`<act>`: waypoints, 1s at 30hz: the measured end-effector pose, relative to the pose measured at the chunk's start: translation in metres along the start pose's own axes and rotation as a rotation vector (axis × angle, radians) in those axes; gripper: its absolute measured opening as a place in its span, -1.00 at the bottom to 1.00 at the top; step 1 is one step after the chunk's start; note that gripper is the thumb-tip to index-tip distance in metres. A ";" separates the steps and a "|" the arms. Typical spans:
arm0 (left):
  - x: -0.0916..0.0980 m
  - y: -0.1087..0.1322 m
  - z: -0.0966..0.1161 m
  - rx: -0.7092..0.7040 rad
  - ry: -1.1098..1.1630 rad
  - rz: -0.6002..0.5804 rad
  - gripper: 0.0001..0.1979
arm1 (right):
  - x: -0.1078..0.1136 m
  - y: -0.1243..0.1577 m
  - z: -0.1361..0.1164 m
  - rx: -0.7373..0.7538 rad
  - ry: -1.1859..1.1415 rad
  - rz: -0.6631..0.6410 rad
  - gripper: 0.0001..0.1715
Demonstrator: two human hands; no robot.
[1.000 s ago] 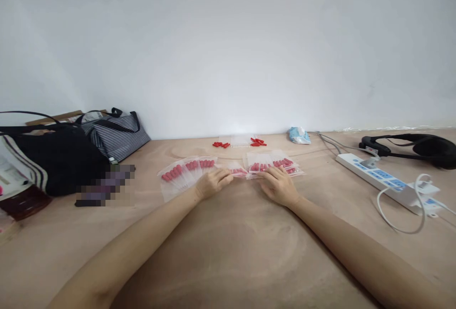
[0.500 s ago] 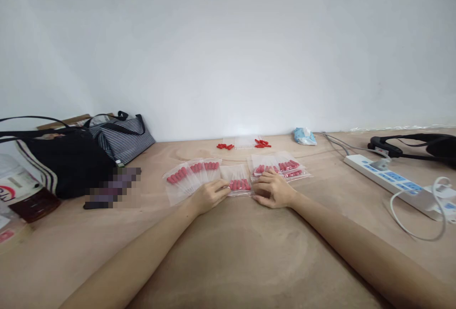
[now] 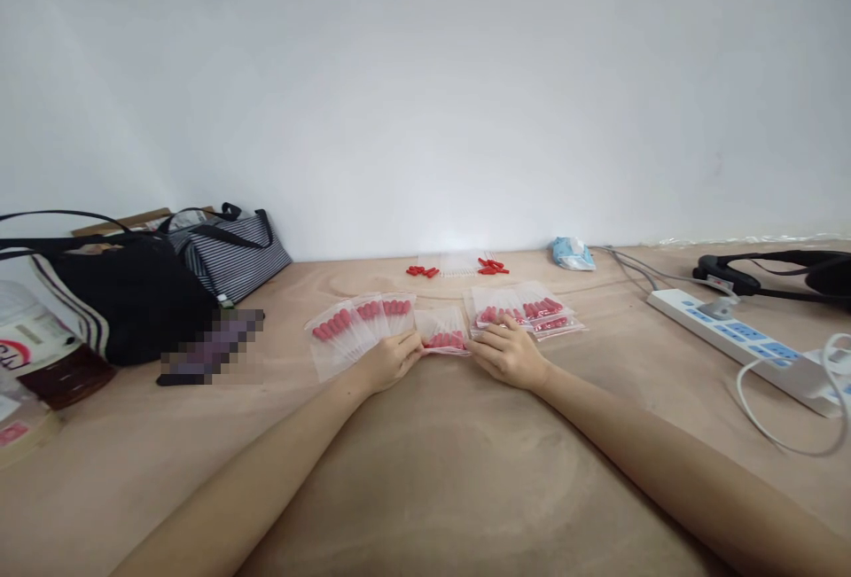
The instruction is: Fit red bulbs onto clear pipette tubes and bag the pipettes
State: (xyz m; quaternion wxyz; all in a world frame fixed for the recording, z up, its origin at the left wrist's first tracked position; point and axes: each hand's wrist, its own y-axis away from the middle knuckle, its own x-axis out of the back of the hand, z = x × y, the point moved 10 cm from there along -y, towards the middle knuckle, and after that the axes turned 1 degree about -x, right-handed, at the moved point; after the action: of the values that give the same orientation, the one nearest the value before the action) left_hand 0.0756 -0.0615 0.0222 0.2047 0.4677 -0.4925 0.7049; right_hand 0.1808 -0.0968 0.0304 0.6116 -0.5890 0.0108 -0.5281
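Observation:
Between my hands lies a small clear zip bag [image 3: 440,326] with several red-tipped pieces showing through it. My left hand [image 3: 391,361] pinches the bag's near left corner, fingers closed. The fingers of my right hand [image 3: 511,355] are bent together at its near right corner, closed on the bag's edge. Left of it, a fan of filled bags [image 3: 363,329] shows red tips on what look like thin white sticks. A pile of similar bags [image 3: 522,304] sits just beyond my right hand, which partly covers it.
Loose red pieces [image 3: 423,271] and white sticks [image 3: 458,264] lie near the wall. A blue tissue pack [image 3: 573,253], a white power strip [image 3: 737,338] with cables and a black strapped device [image 3: 731,276] are right. Bags [image 3: 139,302], a dark bottle [image 3: 66,375] and a blurred flat item [image 3: 213,351] stand left.
The near edge of the middle bag has lifted and tilted up between my fingers. My right hand has shifted slightly left, closer to the bag's corner. The other bags lie as before.

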 end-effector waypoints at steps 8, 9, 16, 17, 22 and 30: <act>0.007 0.007 0.009 -0.177 -0.215 0.093 -0.83 | -0.001 0.001 -0.007 0.078 0.011 -0.003 -0.81; 0.009 0.009 0.012 -0.215 -0.253 0.124 -0.83 | 0.001 0.001 -0.006 0.074 0.006 0.010 -0.82; 0.015 0.012 0.017 -0.278 -0.278 0.197 -0.82 | 0.002 0.000 -0.002 0.014 -0.018 0.010 -0.84; 0.014 0.011 0.016 -0.269 -0.265 0.191 -0.82 | 0.001 0.000 -0.001 0.013 -0.019 0.005 -0.84; 0.012 0.010 0.008 -0.213 -0.216 0.161 -0.82 | -0.001 0.001 0.004 -0.030 -0.051 -0.009 -0.84; 0.013 -0.008 0.023 -0.135 -0.033 0.219 -0.87 | -0.005 -0.005 0.007 -0.101 -0.054 -0.022 -0.79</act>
State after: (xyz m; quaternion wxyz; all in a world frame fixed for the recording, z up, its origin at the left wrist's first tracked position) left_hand 0.0859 -0.0807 0.0393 0.1492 0.4078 -0.5902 0.6805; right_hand 0.1803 -0.0873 0.0331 0.5755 -0.6333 0.0144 -0.5173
